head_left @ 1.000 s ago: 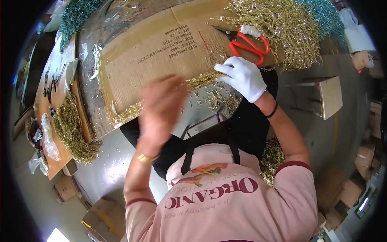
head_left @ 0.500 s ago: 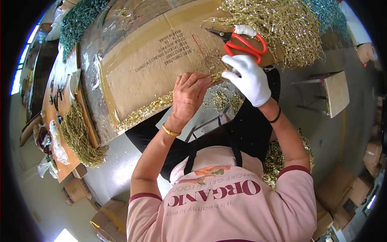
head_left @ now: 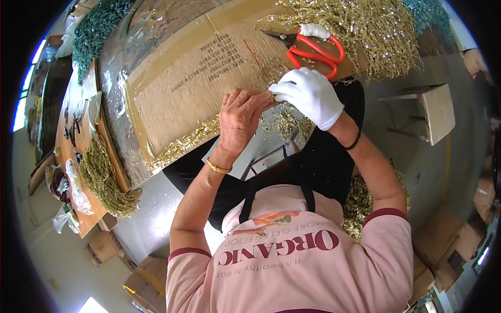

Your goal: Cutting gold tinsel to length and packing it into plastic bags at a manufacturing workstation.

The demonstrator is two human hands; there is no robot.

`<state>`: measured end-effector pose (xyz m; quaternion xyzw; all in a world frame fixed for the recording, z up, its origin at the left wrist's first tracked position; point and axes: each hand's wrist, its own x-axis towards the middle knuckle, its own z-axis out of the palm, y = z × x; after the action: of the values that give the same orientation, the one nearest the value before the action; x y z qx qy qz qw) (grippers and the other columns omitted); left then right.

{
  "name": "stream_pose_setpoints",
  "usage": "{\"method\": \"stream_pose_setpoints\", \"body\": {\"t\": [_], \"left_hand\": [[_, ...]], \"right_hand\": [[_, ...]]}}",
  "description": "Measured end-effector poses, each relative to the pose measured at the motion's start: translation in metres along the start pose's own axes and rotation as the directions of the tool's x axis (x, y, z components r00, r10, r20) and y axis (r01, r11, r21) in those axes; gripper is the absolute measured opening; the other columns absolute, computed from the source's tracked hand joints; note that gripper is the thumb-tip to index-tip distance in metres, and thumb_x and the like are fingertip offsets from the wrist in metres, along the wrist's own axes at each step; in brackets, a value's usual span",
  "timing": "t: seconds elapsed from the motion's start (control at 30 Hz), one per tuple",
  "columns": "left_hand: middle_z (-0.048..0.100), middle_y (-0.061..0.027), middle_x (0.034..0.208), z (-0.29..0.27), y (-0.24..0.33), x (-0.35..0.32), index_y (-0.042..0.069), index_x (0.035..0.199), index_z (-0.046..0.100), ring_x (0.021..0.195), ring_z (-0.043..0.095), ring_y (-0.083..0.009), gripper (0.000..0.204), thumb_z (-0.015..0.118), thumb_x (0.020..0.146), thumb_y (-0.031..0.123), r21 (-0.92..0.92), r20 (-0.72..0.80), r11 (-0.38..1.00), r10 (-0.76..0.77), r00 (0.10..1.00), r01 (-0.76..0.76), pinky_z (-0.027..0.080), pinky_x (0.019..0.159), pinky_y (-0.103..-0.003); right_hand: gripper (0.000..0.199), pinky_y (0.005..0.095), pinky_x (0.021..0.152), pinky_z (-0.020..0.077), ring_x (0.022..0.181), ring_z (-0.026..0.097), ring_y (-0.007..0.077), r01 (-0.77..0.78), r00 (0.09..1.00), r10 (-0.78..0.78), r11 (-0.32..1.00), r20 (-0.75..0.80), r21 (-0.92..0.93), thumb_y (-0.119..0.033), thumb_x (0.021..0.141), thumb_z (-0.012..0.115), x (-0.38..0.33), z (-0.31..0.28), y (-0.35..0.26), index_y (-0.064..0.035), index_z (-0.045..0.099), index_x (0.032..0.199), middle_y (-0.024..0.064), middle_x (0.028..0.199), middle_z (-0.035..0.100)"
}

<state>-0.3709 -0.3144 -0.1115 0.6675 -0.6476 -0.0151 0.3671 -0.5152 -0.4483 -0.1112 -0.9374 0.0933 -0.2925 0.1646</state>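
At the near edge of the cardboard, both hands pinch one gold sprig

Bare left hand (head_left: 241, 119) and white-gloved right hand (head_left: 311, 95) each have a clenched grip on the small gold tinsel piece (head_left: 273, 99) held between them, over the cardboard sheet (head_left: 198, 78) covering the surface. Red scissors (head_left: 313, 48) lie idle at 12 o'clock. Big gold tinsel heap (head_left: 376, 31) at 1 o'clock looks mostly unworked, so I'd guess plenty is left; loose gold bits (head_left: 287, 125) sit just below the hands.

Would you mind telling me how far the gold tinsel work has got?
Done: a trimmed heap sits at the left. In hand: the bare left hand and gloved right hand pinch one strand above the cardboard. Left: the big gold pile beside the red scissors.
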Motion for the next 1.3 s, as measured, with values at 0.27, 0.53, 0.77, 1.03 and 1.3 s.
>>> {"method": "stream_pose_setpoints", "body": {"t": [0.27, 0.53, 0.77, 1.03, 1.3], "left_hand": [[0.062, -0.0028, 0.090, -0.001, 0.000, 0.003, 0.008, 0.094, 0.064, 0.079, 0.056, -0.0213, 0.024, 0.067, 0.071, 0.003, 0.037, 0.019, 0.998, 0.057, 0.998, -0.058, 0.044, 0.071, -0.031], [0.062, -0.0025, 0.089, 0.004, 0.001, 0.004, 0.008, 0.092, 0.065, 0.079, 0.056, -0.0210, 0.023, 0.068, 0.070, 0.003, 0.052, -0.045, 0.995, 0.091, 0.995, -0.088, 0.043, 0.070, -0.031], [0.062, -0.0025, 0.089, 0.000, 0.001, -0.003, 0.008, 0.091, 0.065, 0.079, 0.056, -0.0203, 0.021, 0.067, 0.071, 0.003, 0.036, -0.006, 0.997, 0.068, 0.998, -0.068, 0.042, 0.068, -0.031], [0.062, 0.0019, 0.089, 0.005, -0.004, 0.000, 0.011, 0.089, 0.066, 0.078, 0.054, -0.0185, 0.019, 0.068, 0.071, 0.007, 0.026, -0.031, 0.998, 0.061, 0.998, -0.060, 0.040, 0.066, -0.031], [0.062, 0.0017, 0.088, 0.005, -0.003, 0.000, 0.011, 0.089, 0.066, 0.077, 0.055, -0.0182, 0.018, 0.067, 0.072, 0.007, 0.016, -0.039, 0.998, 0.059, 0.997, -0.058, 0.040, 0.066, -0.031]], "right_hand": [[0.015, 0.0293, 0.064, 0.0476, 0.075, 0.058, 0.0179, -0.021, 0.999, 0.022, 0.997, -0.024, 0.077, -0.015, 0.069, 0.067, -0.003, 0.000, 0.007, -0.0138, 0.066, 0.083, -0.0015, 0.081, 0.059], [0.016, 0.0290, 0.067, 0.0481, 0.078, 0.058, 0.0198, 0.047, 0.997, -0.047, 0.999, 0.056, 0.001, -0.015, 0.071, 0.067, 0.006, -0.013, 0.001, -0.0121, 0.065, 0.086, 0.0011, 0.089, 0.061], [0.032, 0.0339, 0.078, 0.0476, 0.088, 0.059, 0.0256, -0.315, 0.944, 0.287, 0.928, -0.161, -0.196, -0.022, 0.073, 0.069, 0.002, -0.048, 0.064, -0.0101, 0.062, 0.102, 0.0096, 0.097, 0.061], [0.032, 0.0386, 0.072, 0.0474, 0.086, 0.058, 0.0277, -0.262, 0.929, 0.356, 0.826, 0.101, -0.500, -0.033, 0.074, 0.065, 0.036, -0.052, 0.061, -0.0156, 0.061, 0.101, 0.0081, 0.090, 0.058], [0.042, 0.0373, 0.076, 0.0478, 0.091, 0.058, 0.0277, -0.433, 0.889, 0.458, 0.823, -0.022, -0.368, -0.036, 0.073, 0.066, 0.027, -0.041, 0.078, -0.0143, 0.058, 0.107, 0.0083, 0.101, 0.057]]}}
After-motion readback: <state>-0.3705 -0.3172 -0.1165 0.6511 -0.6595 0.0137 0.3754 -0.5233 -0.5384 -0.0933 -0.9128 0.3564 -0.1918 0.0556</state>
